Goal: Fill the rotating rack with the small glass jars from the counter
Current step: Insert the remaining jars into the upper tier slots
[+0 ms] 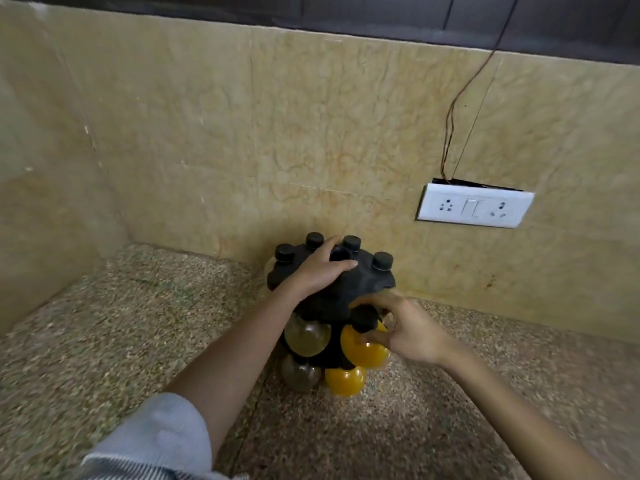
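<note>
A black rotating rack (pixel 367 282) stands on the speckled counter against the back wall. Black jar lids poke up through its top ring. My left hand (pixel 320 268) rests on the rack's top, fingers spread over the centre. Lower down, my right hand (pixel 403 329) pinches a jar with yellow contents and a black lid (pixel 362 351) at the rack's front right. A second yellow jar (pixel 344 381) sits below it. Two jars with brownish contents (pixel 306 336) (pixel 299 374) hang at the front left.
The granite counter (pixel 138 323) spreads wide on the left and front. A tiled wall rises right behind the rack, with a white socket and switch plate (pixel 474 206) to the upper right and a thin wire (pixel 460 109) running up from it.
</note>
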